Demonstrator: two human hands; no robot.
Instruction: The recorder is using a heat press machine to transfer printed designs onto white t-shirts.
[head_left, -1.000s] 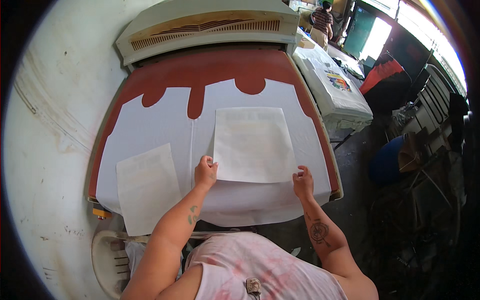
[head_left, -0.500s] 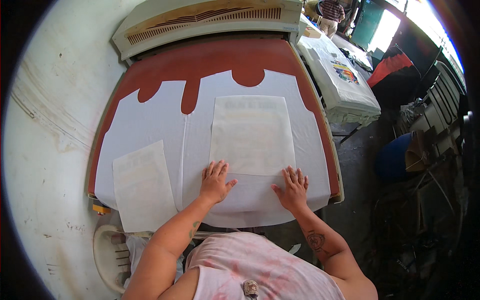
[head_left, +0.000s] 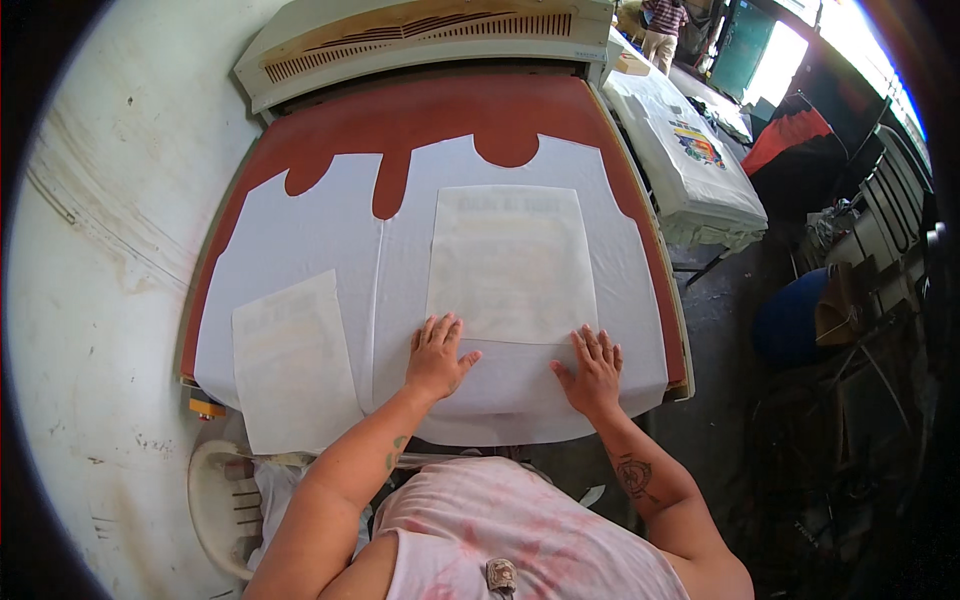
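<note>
Two white fabric pieces with cut-out necklines lie side by side on the red-brown bed (head_left: 330, 115) of a machine; the right fabric piece (head_left: 630, 290) carries a squarish sheet of transfer paper (head_left: 512, 265) with faint print showing through. At that sheet's lower left corner rests my left hand (head_left: 438, 358), fingers spread. My right hand (head_left: 592, 370) lies flat at its lower right corner, also with fingers apart. The left fabric piece (head_left: 285, 235) bears a second paper sheet (head_left: 293, 365), set at a tilt and hanging past the bed's front edge.
A vented cream machine hood (head_left: 430, 40) spans the far end of the bed. To the right stands a table with a stack of printed white fabric (head_left: 680, 150). A blue drum (head_left: 790, 315) and a white plastic chair (head_left: 215, 510) are nearby. Another person (head_left: 662, 30) stands far back.
The view has shifted slightly, so the bed and sheets sit a little higher and further right. Both hands stay at the lower corners of the right sheet.
</note>
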